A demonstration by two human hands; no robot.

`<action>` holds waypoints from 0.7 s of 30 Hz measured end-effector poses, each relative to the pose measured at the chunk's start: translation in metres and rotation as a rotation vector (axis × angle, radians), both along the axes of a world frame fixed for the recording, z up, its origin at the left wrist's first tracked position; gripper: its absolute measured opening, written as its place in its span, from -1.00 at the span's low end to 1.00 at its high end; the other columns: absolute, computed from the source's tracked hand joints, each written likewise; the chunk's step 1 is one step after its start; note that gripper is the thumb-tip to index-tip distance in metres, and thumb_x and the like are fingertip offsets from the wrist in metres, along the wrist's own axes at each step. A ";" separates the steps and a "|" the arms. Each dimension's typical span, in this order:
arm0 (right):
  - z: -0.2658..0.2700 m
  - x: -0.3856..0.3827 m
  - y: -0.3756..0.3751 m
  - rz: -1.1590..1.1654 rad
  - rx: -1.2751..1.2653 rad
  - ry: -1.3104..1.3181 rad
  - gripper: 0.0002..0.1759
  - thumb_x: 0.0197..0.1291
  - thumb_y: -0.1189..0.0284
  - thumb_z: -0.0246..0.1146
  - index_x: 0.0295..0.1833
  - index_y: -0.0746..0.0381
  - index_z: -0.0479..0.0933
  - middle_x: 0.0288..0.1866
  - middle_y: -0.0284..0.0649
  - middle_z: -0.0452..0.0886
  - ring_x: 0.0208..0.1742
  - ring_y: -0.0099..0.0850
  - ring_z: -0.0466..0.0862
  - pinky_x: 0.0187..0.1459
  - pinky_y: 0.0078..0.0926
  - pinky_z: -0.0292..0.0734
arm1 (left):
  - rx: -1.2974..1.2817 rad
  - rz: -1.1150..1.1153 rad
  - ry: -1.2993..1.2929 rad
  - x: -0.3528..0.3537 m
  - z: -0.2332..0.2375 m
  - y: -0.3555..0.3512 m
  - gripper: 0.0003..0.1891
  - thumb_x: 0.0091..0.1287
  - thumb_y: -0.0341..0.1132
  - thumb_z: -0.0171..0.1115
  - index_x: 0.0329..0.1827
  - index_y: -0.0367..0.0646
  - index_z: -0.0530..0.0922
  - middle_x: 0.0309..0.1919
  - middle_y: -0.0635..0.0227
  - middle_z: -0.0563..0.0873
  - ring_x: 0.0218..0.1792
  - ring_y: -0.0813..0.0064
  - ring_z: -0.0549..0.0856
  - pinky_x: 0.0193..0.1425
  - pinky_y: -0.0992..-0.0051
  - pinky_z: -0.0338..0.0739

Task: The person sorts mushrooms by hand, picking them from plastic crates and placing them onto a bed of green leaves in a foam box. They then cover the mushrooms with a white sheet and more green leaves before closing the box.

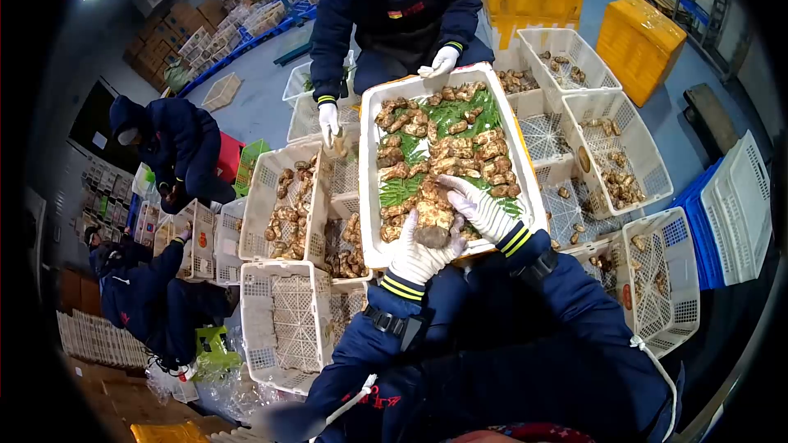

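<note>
My left hand (419, 258), in a striped white glove, is closed around brown, soil-flecked mushrooms (432, 215) at the near side of a white foam box (371, 197). Its thumb lies on one side of them and its fingers on the other. My right hand (484, 207), gloved alike, grips the same mushrooms from the right, fingertips against their upper part. Inside the box, more mushrooms (451, 148) lie in rows on green fern leaves (483, 107). The undersides of the held mushrooms are partly hidden by my fingers.
Opposite me a co-worker (402, 16) in white gloves has one hand on the box's far rim. Plastic crates (283, 312) with mushrooms stand on both sides. Yellow boxes (640, 45) are at the back right. Two more people (176, 148) work at the left.
</note>
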State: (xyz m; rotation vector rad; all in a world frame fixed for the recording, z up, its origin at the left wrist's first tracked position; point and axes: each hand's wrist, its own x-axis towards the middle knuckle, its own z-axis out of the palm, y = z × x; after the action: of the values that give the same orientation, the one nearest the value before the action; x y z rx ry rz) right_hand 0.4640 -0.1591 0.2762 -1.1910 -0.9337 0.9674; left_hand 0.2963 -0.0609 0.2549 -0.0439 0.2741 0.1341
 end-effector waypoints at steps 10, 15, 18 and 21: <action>0.006 0.005 -0.015 0.111 0.160 -0.041 0.32 0.07 -0.44 0.22 0.63 0.35 0.00 0.62 0.00 0.15 0.63 -0.13 0.15 0.55 -0.21 0.10 | -0.101 -0.022 -0.279 0.006 0.011 -0.022 -0.21 0.42 0.30 -0.14 0.49 -0.12 0.30 0.22 -0.04 0.59 0.05 0.03 0.63 -0.07 0.16 0.63; -0.006 0.002 -0.011 0.110 0.211 0.206 0.33 -0.11 -0.21 0.54 0.63 0.25 0.08 0.59 -0.13 0.21 0.34 -0.41 0.47 0.01 -0.58 0.60 | -0.310 -0.314 -0.274 0.003 0.003 -0.011 -0.12 0.37 0.39 -0.07 0.43 -0.26 0.32 0.08 -0.13 0.58 -0.15 0.10 0.58 -0.14 0.30 0.59; 0.011 -0.006 -0.020 0.031 0.122 0.283 0.33 -0.15 -0.18 0.58 0.61 0.25 0.11 0.52 -0.11 0.30 -0.05 -0.51 0.61 -0.22 -0.62 0.61 | -0.088 -0.086 -0.175 0.005 0.007 -0.020 -0.11 0.36 0.40 -0.05 0.44 -0.25 0.31 0.10 -0.11 0.58 -0.19 0.15 0.56 -0.12 0.29 0.60; 0.006 -0.017 -0.019 -0.072 0.239 0.305 0.20 0.09 -0.25 0.39 0.54 0.43 0.16 0.44 -0.01 0.41 0.41 -0.27 0.48 0.42 -0.34 0.39 | 0.315 -0.106 0.147 0.004 0.035 -0.027 -0.01 0.29 0.53 -0.07 0.44 -0.23 0.33 0.10 -0.04 0.66 -0.11 0.11 0.69 0.07 0.12 0.63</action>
State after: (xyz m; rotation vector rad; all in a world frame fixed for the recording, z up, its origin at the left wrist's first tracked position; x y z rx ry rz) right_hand 0.4470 -0.1777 0.2819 -0.8418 -0.7341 0.9207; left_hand 0.3005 -0.0883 0.2903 0.2939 0.3987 0.0737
